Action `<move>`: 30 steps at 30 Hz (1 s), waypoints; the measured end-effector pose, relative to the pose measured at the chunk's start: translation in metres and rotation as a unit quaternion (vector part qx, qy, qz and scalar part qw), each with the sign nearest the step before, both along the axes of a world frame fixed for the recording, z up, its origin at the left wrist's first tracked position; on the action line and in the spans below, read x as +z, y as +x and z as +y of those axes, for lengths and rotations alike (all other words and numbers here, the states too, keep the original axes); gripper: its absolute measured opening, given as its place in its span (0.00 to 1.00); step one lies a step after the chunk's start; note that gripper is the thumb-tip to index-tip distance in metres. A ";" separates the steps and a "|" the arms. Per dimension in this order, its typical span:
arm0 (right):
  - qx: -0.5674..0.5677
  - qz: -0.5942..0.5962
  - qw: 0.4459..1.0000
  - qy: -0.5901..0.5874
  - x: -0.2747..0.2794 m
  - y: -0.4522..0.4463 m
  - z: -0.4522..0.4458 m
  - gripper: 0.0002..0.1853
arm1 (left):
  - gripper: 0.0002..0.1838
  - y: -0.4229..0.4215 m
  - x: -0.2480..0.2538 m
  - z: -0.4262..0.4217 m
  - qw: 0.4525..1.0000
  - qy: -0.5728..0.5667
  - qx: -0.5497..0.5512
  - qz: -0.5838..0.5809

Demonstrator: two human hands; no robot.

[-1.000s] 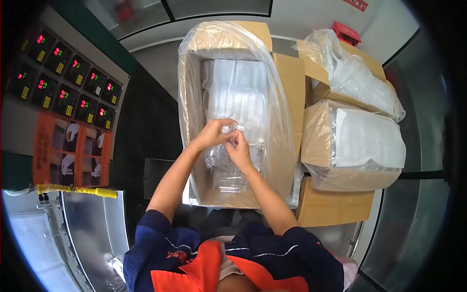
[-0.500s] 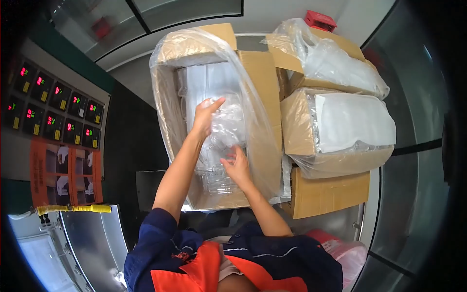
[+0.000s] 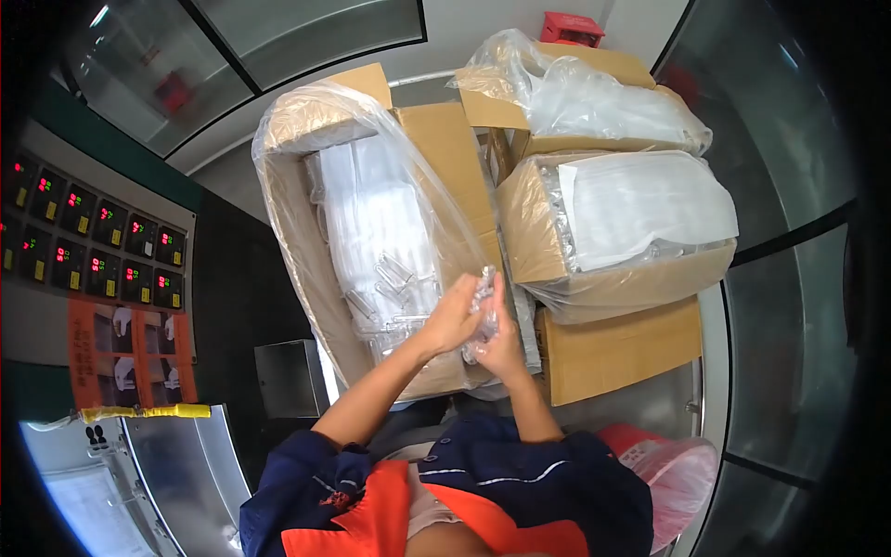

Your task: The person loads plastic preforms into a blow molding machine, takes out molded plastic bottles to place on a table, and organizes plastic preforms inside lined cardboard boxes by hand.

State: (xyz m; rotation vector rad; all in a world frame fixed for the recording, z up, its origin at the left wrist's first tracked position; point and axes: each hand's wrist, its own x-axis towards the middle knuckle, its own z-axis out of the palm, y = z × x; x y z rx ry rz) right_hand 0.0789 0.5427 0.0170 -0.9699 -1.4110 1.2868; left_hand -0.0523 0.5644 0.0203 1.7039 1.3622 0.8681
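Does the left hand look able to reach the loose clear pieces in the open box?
Probably yes: the left hand is near the loose clear pieces, which appear uncovered, though it is holding other clear items.

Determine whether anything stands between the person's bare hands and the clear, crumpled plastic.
Nothing visible does: the bare left hand and bare right hand directly touch the clear, crumpled plastic, holding it between them.
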 end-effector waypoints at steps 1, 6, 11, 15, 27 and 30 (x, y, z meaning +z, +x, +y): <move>-0.003 -0.071 0.997 0.017 0.001 0.010 -0.001 0.42 | 0.15 0.007 -0.015 0.000 0.999 -0.021 -0.029 0.001; -0.140 0.042 0.985 -0.096 -0.065 0.032 0.000 0.23 | 0.32 0.043 -0.031 0.001 0.988 -0.094 -0.115 0.036; -0.107 -0.239 0.964 0.055 -0.102 0.034 0.025 0.19 | 0.34 0.047 -0.065 -0.013 0.990 0.018 0.006 0.139; 0.148 -0.644 0.745 0.088 -0.264 0.029 0.060 0.22 | 0.28 0.038 -0.072 -0.016 0.982 0.108 0.030 0.149; 0.284 -0.552 0.740 0.258 -0.177 0.103 0.060 0.30 | 0.09 -0.051 -0.110 -0.050 0.855 -0.069 0.454 -0.243; 0.245 -0.555 0.779 0.161 -0.161 0.100 0.057 0.26 | 0.14 -0.077 -0.145 -0.049 0.857 -0.086 0.488 -0.145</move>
